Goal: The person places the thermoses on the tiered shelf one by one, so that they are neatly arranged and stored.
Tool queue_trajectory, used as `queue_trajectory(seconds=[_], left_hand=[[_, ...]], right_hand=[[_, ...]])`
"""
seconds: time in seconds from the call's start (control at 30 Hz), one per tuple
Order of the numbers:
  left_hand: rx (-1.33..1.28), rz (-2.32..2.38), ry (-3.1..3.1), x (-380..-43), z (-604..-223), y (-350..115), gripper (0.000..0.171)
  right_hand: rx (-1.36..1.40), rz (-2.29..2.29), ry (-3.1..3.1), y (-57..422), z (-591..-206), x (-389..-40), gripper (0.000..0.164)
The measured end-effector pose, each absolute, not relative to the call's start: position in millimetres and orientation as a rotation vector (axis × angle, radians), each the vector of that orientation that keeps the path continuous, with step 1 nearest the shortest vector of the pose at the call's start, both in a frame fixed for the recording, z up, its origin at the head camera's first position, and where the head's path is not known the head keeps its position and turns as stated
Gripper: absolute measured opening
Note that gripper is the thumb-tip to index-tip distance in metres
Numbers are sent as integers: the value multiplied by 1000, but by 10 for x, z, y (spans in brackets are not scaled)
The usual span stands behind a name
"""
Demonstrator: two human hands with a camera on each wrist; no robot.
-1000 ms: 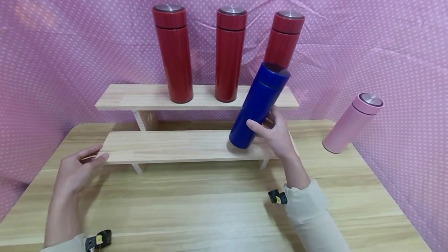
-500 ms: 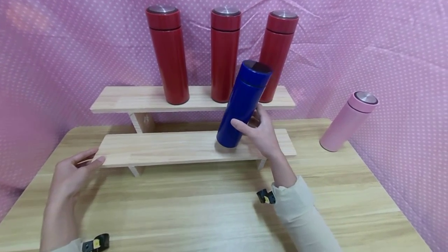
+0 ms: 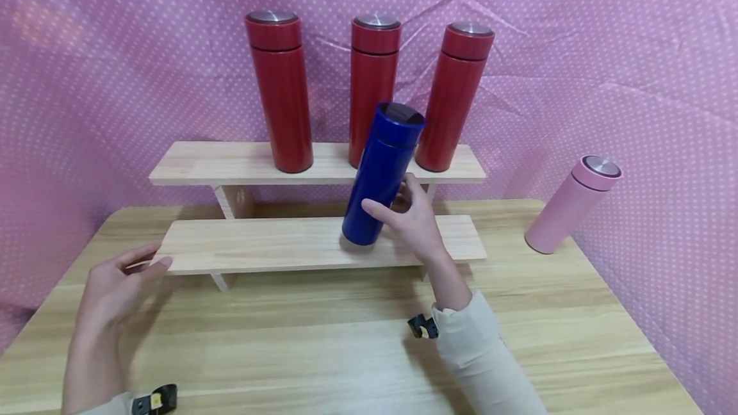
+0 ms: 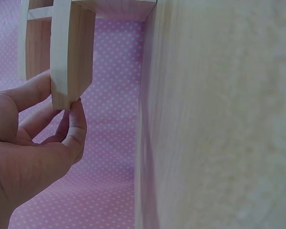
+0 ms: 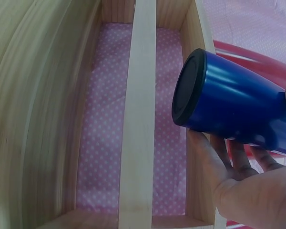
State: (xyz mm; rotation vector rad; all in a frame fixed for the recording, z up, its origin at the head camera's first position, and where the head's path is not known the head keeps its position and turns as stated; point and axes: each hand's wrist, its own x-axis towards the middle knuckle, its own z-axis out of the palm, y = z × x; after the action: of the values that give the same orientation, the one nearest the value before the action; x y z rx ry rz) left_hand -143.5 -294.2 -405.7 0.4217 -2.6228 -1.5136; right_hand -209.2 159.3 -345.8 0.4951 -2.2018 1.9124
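Note:
My right hand (image 3: 410, 223) grips a blue thermos bottle (image 3: 380, 168) round its lower half. The bottle leans with its dark top to the right, and its black base (image 5: 188, 88) hangs above the lower board of a two-tier wooden shelf (image 3: 259, 245), with a gap beneath it. At the shelf's left end, my left hand (image 3: 118, 290) holds the lower board's end (image 4: 62, 90) between thumb and fingers. Three red thermos bottles (image 3: 282, 101) with silver lid tops stand on the upper board. The blue bottle partly hides the middle one (image 3: 371, 82).
A pink thermos bottle (image 3: 571, 207) stands alone on the wooden table (image 3: 323, 344), right of the shelf. Pink dotted cloth (image 3: 548, 82) hangs behind and at both sides. The shelf's supports (image 3: 225, 202) lift both boards off the table.
My right hand has carried the blue thermos bottle to the left above the lower board, baring the right-hand red bottle. My left hand keeps its hold at the board's end.

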Motion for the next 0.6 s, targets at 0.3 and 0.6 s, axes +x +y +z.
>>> queue_trajectory(seconds=[0.3, 0.6], left_hand=[[434, -1538, -2614, -1429, -4030, -2934, 79], [431, -1546, -2607, -1411, -4032, -2938, 79]], right_hand=[[511, 1907, -2228, 1423, -3461, -2102, 65], [492, 1901, -2255, 1278, -3480, -2109, 66]])
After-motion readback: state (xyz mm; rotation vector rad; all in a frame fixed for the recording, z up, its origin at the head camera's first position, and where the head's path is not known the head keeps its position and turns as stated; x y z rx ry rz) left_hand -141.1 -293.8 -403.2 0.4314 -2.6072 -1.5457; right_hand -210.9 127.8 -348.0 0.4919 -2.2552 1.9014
